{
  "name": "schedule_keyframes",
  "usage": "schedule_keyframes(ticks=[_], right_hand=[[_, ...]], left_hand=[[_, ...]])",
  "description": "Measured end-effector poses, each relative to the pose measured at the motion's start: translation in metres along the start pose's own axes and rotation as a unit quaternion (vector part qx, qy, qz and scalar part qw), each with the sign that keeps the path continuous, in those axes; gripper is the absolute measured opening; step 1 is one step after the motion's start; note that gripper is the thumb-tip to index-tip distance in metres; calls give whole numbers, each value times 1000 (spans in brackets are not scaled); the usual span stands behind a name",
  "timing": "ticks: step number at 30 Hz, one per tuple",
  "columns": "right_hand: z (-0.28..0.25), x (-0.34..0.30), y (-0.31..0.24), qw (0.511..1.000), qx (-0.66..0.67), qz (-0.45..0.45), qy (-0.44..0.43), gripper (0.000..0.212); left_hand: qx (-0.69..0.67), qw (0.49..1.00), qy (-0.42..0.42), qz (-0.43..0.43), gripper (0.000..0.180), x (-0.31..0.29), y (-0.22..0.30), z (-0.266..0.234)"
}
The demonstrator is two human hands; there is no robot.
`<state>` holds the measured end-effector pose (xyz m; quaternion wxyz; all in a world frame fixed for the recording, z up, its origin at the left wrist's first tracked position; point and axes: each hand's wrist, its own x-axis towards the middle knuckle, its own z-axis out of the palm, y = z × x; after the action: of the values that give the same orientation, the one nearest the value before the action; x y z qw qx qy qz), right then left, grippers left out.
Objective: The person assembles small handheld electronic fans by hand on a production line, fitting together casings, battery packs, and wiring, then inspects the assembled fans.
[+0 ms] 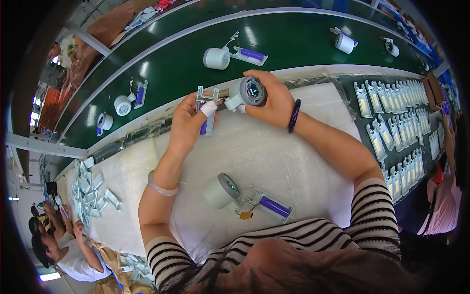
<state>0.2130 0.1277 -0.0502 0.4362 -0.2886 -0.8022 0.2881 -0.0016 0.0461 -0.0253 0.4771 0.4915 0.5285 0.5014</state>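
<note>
My left hand (pixel 188 120) is closed round a pale handle shell (pixel 207 125) with a purple battery in it, the thumb wrapped in white tape. In my right hand (pixel 274 100) is a round pale-green fan head (pixel 240 93), its grey-rimmed end with a small lit circuit turned to the right. The two parts are close together, and a thin wire seems to run between them. Below, on the plastic-covered table, lies another fan head (pixel 219 192), wired to a handle shell with a purple battery (pixel 275 207). A small yellow tab (pixel 246 215) rests between them.
A green conveyor belt (pixel 171 54) runs past the table's far side, carrying several fan heads with handle shells (pixel 250 55). Many handle shells with pale yellow strips (pixel 377 144) stand in rows at right. Loose pale pieces (pixel 90 188) are heaped at left, near another person (pixel 73 250).
</note>
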Motion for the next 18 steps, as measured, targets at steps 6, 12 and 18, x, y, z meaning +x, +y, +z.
schedule_keyframes(ticks=[6, 12, 18], right_hand=[[1, -2, 2, 1000, -2, 1, -5, 64], [1, -2, 1, 1000, -4, 0, -8, 65], [0, -1, 1, 1000, -14, 15, 6, 64]], left_hand=[[-46, 999, -9, -20, 27, 1, -2, -2], [26, 999, -7, 24, 25, -1, -6, -3], [-44, 999, -3, -16, 23, -2, -7, 2]])
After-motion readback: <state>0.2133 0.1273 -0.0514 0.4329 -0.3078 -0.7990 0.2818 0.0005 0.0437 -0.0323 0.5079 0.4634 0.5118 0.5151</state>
